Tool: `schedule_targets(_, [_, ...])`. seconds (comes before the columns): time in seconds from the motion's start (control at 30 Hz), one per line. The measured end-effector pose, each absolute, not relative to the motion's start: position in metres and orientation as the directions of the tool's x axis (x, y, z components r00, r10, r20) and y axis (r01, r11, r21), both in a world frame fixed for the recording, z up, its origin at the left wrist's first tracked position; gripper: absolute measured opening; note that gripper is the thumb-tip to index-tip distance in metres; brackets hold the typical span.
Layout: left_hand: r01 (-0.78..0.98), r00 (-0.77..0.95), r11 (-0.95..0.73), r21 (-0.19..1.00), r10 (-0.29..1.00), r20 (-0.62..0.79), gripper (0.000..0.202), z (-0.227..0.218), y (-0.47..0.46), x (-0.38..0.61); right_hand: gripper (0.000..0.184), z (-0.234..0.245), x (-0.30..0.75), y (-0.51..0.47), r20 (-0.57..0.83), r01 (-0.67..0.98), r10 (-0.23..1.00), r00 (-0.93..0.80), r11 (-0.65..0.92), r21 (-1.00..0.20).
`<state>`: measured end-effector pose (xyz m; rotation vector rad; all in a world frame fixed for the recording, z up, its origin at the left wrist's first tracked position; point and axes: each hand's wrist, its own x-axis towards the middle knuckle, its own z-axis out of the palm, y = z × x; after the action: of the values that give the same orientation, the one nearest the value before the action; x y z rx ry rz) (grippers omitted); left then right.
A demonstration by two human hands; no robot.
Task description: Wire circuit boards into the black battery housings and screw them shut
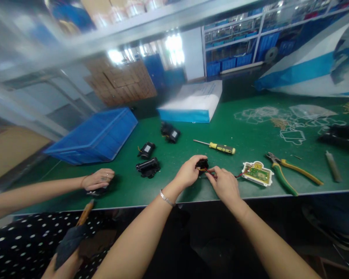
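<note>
My left hand (189,171) is closed around a small black plastic housing (203,164) with yellow and red wires coming out of it. Just to its right, my right hand (224,183) pinches thin red and black wires (211,174) at the housing's edge. Those wires run on past my right hand to a green circuit board (259,175) in a white plastic case (268,182) lying on the bench. Behind my hands lies a yellow and grey screwdriver (222,148). Pliers (283,176) with green and yellow handles rest right of the board.
Several black units (147,167) lie left of my hands, near a blue bin (95,135). A co-worker's hand (99,180) holds down a dark part; their other hand has a wooden-handled tool (85,213). A white-blue bag (192,101), clear tubing (292,135) and a tube (333,166) are on the green bench.
</note>
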<state>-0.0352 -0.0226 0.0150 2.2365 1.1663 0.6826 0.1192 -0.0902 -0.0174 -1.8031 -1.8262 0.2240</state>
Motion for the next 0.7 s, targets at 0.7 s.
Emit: schedule_targets(0.7, [0.583, 0.495, -0.494, 0.645, 0.845, 0.200, 0.047, 0.013, -0.029, -0.033, 0.028, -0.032, 0.119, -0.101, 0.264, 0.690, 0.962, 0.076, 0.140, -0.710])
